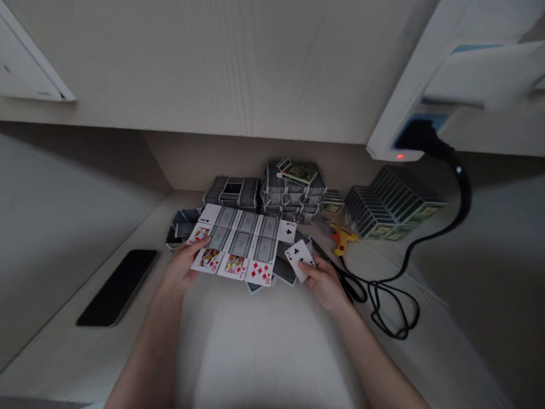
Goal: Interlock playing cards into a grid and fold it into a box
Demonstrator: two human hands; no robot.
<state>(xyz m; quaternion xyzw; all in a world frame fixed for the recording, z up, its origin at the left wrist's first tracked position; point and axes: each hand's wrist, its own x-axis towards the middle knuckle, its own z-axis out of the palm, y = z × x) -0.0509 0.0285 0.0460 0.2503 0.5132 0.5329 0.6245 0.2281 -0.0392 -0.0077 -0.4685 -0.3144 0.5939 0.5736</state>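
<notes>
While the left hand (183,270) meets the card panel (238,244) at its near-left corner, thumb on top and the other fingers hidden beneath, its grip reads as a light pinch on that edge. The panel, a sheet of overlapping playing cards, sits low over the tabletop (255,346), just in front of the card stacks (293,190). The right hand (326,281) has its grip pinched on the lower end of a single club card (299,257), just beside the panel's right end. Both pieces look light, thin, slick and easily bent. The panel would likely sag or part at its overlaps if lifted by one corner, so two opposite edges seem the safer hold. A glue gun (342,238) lies well to the right.
</notes>
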